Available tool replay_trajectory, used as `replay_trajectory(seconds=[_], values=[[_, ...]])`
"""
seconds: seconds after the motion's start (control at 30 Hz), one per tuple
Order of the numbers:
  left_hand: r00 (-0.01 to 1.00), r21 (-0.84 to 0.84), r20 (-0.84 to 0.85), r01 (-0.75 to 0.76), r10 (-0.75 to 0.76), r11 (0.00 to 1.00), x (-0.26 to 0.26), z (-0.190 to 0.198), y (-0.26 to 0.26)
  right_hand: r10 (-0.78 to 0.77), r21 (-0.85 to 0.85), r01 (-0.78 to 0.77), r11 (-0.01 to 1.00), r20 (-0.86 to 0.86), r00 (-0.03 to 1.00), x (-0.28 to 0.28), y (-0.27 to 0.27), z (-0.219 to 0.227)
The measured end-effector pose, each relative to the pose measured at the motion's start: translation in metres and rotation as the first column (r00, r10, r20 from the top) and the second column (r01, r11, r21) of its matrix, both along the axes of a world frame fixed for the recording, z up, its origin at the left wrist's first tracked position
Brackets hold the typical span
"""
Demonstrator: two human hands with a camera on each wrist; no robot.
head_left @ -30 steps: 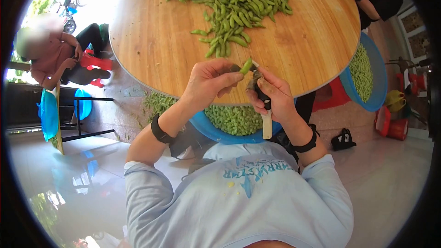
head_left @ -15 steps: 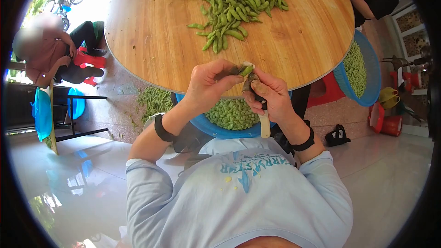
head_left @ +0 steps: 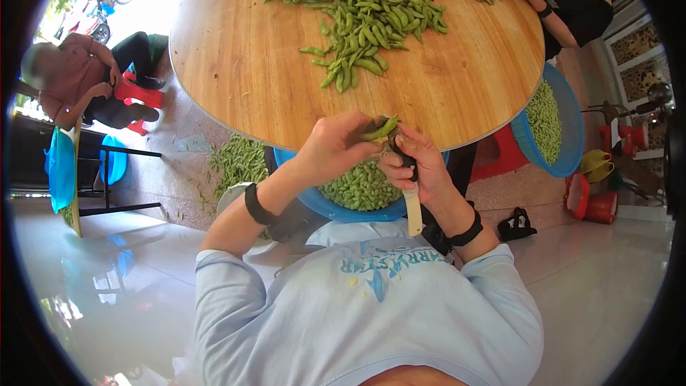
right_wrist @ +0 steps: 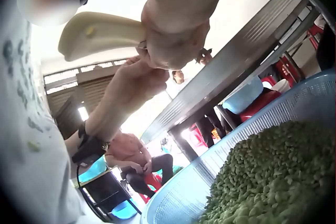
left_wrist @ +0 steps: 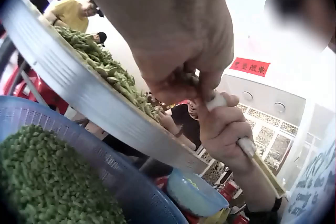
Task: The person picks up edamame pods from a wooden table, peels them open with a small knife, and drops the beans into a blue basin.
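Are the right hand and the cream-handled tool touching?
Touching: the head view shows the right hand with fingers curled around the cream-handled tool.

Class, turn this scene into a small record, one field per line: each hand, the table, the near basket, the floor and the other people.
Left hand: pinches a green pod
Right hand: grips a cream-handled tool
Table: round, wooden, bearing a pod pile
Near basket: blue, holding shelled beans
Floor: scattered pods
Other people: one seated, one at the table's far right
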State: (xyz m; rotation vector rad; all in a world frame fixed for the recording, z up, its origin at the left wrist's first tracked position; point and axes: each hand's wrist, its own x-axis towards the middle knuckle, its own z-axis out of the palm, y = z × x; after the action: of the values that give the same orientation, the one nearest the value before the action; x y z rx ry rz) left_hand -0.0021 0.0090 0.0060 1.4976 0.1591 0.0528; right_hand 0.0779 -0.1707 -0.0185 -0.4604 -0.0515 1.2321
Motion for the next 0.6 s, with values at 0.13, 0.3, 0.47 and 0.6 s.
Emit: replay_trajectory(seconds=[0.13, 0.3, 0.47, 0.6], values=[[0.861, 0.795, 0.477, -0.337, -0.177, 0.505, -0.006, 0.003, -0.002, 0.031, -0.006, -0.031, 0.999, -0.002, 1.000, -0.001, 0.002, -0.001], [0.816, 0.849, 0.522, -0.472, -0.247, 0.236, -0.010, 0.008, -0.005, 0.042, 0.041, -0.039, 0.998, -0.066, 0.997, -0.007, 0.002, 0.008], [0.987, 0.214, 0.111, -0.139, 0.117, 0.967, -0.011, 0.006, -0.010, 0.029, 0.029, -0.030, 0.999, 0.023, 0.999, -0.005, 0.000, 0.007], [0.973, -0.225, -0.174, -0.187, 0.149, 0.956, -0.009, 0.014, -0.016, -0.011, 0.021, 0.008, 1.000, 0.147, 0.989, -0.001, -0.002, 0.000]])
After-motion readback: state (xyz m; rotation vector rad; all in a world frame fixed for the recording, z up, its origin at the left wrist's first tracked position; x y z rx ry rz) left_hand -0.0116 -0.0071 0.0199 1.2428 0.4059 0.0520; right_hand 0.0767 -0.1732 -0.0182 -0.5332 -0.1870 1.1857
